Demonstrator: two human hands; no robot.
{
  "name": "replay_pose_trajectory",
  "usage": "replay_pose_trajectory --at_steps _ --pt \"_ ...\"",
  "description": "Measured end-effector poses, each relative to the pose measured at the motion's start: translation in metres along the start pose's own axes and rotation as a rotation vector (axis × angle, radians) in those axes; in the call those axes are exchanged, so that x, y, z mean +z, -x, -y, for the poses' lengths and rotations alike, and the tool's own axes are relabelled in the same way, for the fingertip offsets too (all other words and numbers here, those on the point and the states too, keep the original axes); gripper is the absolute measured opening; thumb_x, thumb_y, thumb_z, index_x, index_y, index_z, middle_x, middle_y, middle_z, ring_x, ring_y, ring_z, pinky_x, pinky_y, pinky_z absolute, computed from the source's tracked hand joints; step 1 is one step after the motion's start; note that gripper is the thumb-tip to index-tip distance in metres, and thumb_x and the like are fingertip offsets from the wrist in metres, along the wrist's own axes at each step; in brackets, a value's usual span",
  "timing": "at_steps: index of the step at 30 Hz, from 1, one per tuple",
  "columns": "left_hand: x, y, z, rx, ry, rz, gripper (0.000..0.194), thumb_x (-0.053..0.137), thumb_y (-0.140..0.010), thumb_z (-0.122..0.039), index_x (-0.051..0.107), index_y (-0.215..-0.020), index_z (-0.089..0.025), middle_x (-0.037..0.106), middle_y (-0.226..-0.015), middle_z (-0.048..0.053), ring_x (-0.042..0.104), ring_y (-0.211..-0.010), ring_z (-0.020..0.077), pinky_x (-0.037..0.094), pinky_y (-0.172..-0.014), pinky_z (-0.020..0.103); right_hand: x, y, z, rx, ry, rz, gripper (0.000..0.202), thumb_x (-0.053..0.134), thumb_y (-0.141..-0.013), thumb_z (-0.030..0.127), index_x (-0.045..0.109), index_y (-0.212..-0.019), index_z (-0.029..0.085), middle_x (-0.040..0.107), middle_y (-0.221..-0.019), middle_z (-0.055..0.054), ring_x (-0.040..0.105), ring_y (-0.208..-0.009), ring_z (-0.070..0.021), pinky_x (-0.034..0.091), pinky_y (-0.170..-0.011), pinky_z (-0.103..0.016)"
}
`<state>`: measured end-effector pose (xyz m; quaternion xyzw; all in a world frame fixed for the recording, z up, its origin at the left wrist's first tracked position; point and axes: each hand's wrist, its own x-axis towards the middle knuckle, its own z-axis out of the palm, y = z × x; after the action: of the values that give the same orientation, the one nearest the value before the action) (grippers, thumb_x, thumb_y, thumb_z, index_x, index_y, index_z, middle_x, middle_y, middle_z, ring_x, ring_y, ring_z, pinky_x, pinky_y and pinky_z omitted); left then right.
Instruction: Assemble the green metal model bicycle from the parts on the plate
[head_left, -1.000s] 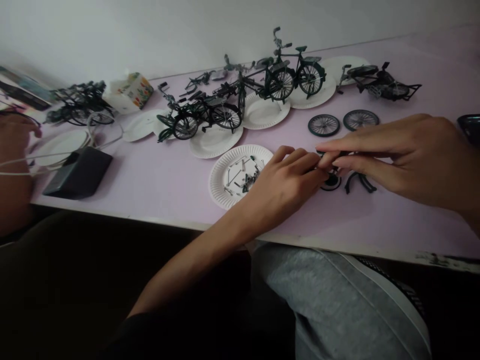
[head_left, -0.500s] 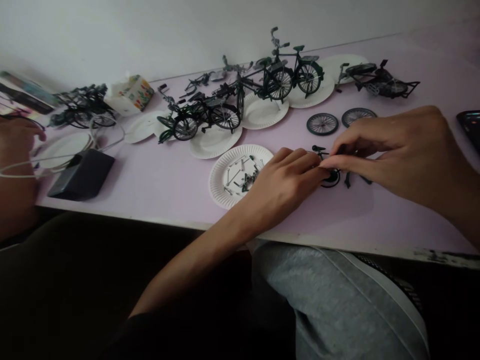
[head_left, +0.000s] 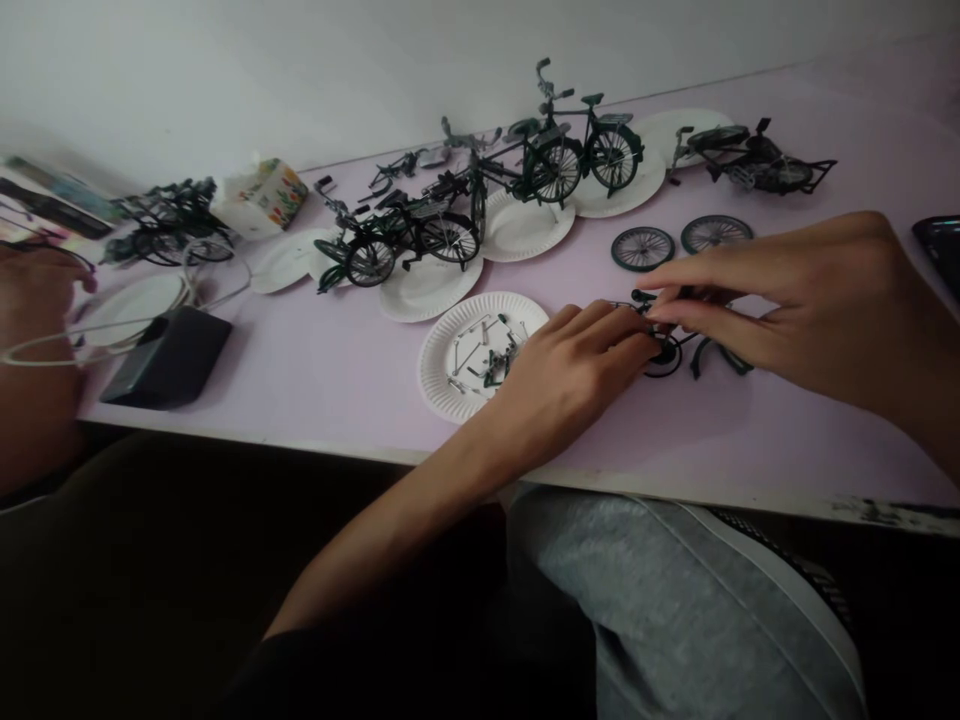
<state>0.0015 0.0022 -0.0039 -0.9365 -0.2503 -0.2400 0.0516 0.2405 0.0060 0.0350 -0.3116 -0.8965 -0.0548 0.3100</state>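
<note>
A dark model bicycle frame (head_left: pixel 671 362) lies low over the tabletop between my hands. My left hand (head_left: pixel 581 370) is closed at the frame's left end, its fingertips on it. From the right, my right hand (head_left: pixel 817 305) bends over the frame, thumb and forefinger pinched together at its upper part. Whatever sits in that pinch is hidden by the fingers. Just beyond the hands lie two loose spoked wheels, a left wheel (head_left: pixel 643 248) and a right wheel (head_left: pixel 716 233). Partly behind my left forearm, a paper plate (head_left: pixel 435 365) holds small rods and dark parts.
Several model bicycles (head_left: pixel 555 160) stand on paper plates along the back, and another model bicycle (head_left: pixel 757 165) rests at the back right. A black box (head_left: pixel 169 358), a white cable (head_left: pixel 45 352) and a tissue box (head_left: pixel 274 195) are leftward. Another person's hand (head_left: pixel 37 290) is at far left.
My right hand's fingertips have shifted slightly, and the dark piece that showed above its thumb is now mostly covered. My left hand stays at the frame. The view has tilted a little.
</note>
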Motion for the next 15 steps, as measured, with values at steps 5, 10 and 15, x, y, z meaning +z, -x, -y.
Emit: replay_pose_trajectory --at_steps 5,10,15 --pt "0.0008 -0.0005 0.0003 0.021 -0.062 0.011 0.02 0.05 -0.113 -0.016 0.068 -0.121 -0.014 0.077 -0.124 0.009 0.07 -0.111 0.0198 0.058 -0.092 0.034 0.0012 0.0001 -0.0012 -0.065 -0.006 -0.03 0.021 0.065 -0.107 0.028 0.081 -0.12 0.024 0.086 -0.1 -0.002 0.078 -0.077 -0.0158 0.061 -0.072 -0.028" --pt "-0.0024 -0.0015 -0.0032 0.062 -0.182 0.019 0.019 0.049 -0.112 -0.011 0.067 -0.117 -0.013 0.078 -0.122 0.009 0.071 -0.106 0.0192 0.055 -0.086 0.033 0.0046 -0.0044 0.0 0.104 -0.065 0.024 0.021 0.065 -0.107 0.034 0.083 -0.115 0.03 0.085 -0.098 0.0 0.076 -0.074 -0.0174 0.06 -0.071 -0.032" --pt "-0.0017 -0.0026 -0.0082 0.13 -0.355 -0.026 0.014 0.054 -0.109 -0.008 0.067 -0.108 -0.013 0.08 -0.112 0.007 0.071 -0.093 0.019 0.051 -0.075 0.034 0.0082 -0.0049 -0.0032 0.076 -0.041 -0.005 0.019 0.068 -0.105 0.035 0.082 -0.115 0.028 0.086 -0.096 0.001 0.076 -0.074 -0.0167 0.059 -0.07 -0.031"
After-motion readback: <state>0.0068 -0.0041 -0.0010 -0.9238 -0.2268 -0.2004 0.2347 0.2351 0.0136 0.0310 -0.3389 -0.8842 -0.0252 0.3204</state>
